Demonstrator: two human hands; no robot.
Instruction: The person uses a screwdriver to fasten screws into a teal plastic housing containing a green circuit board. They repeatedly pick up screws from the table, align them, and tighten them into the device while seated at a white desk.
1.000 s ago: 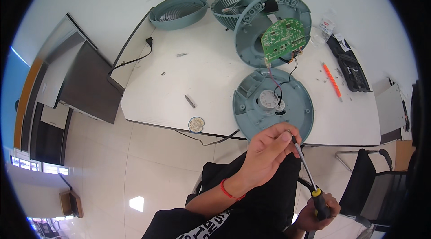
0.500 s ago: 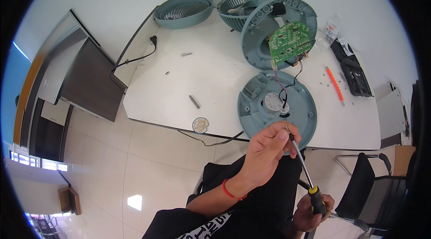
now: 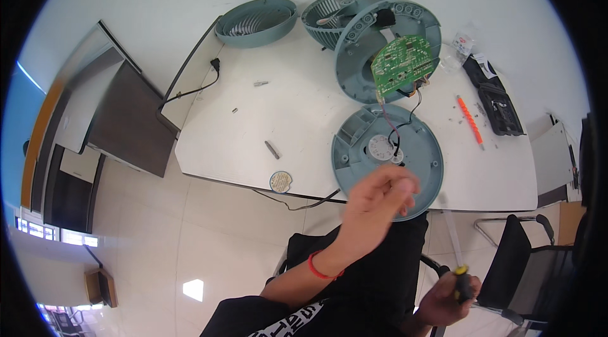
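Observation:
My right hand (image 3: 443, 302) grips the black-and-yellow handle of a screwdriver (image 3: 463, 281) beside my lap, its blurred shaft pointing up toward the table edge. With fingers curled together, my left hand (image 3: 382, 201) hovers over the front of a round grey-green fan base (image 3: 421, 153). Whatever may be between its fingertips is too small and blurred to see. Dark wires run from the base to a green circuit board (image 3: 403, 65), which leans on an upright round grey-green housing (image 3: 354, 71).
Behind stand a fan grille (image 3: 316, 30) and a grey-green cover (image 3: 259, 24). An orange pen-like tool (image 3: 470, 120), a black bit case (image 3: 500, 112) and small loose parts lie right. Left are a metal bit (image 3: 272, 149), a round disc (image 3: 280, 182) and a plug (image 3: 216, 63).
The screwdriver's tip has left my left fingers; my right hand has swung it rightward, away from them. My left hand stays over the base, its fingers now more curled and blurred.

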